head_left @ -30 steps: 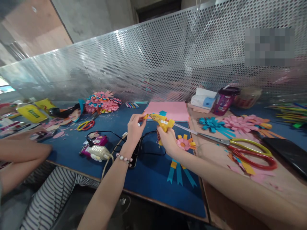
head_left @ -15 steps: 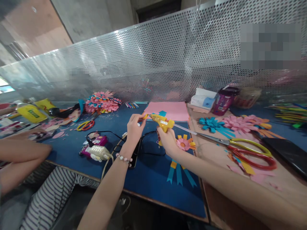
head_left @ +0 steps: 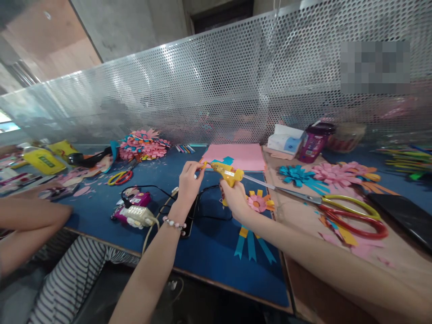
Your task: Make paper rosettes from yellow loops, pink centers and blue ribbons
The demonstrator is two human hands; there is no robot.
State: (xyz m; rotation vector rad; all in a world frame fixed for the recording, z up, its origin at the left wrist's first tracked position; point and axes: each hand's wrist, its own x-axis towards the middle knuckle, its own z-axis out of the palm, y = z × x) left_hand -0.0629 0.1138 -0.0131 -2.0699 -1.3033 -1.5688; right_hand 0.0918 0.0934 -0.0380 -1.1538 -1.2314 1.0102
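Note:
My right hand (head_left: 234, 195) is wrapped round the handle of a yellow glue gun (head_left: 229, 173), its nozzle pointing left. A clear glue stick (head_left: 258, 182) sticks out of the back of the gun. Pinched in the fingertips of my left hand (head_left: 189, 180) is a small yellow-orange paper strip (head_left: 203, 166), close to the nozzle. Whether the nozzle touches the strip I cannot tell. Below my right wrist lie a pink and orange paper flower (head_left: 258, 202) and blue paper ribbons (head_left: 250, 245) with forked ends.
Large scissors (head_left: 353, 216), a dark phone (head_left: 401, 216) and paper flowers (head_left: 332, 174) lie on the right. Pink paper sheets (head_left: 238, 155) are at the back. A power strip (head_left: 140, 215) with cords sits left of my arm. Another person's arm (head_left: 33, 207) rests at far left.
The glue gun has drawn back slightly from the paper strip, leaving more space at the nozzle. My left hand keeps its pinch, and the rest stays almost the same.

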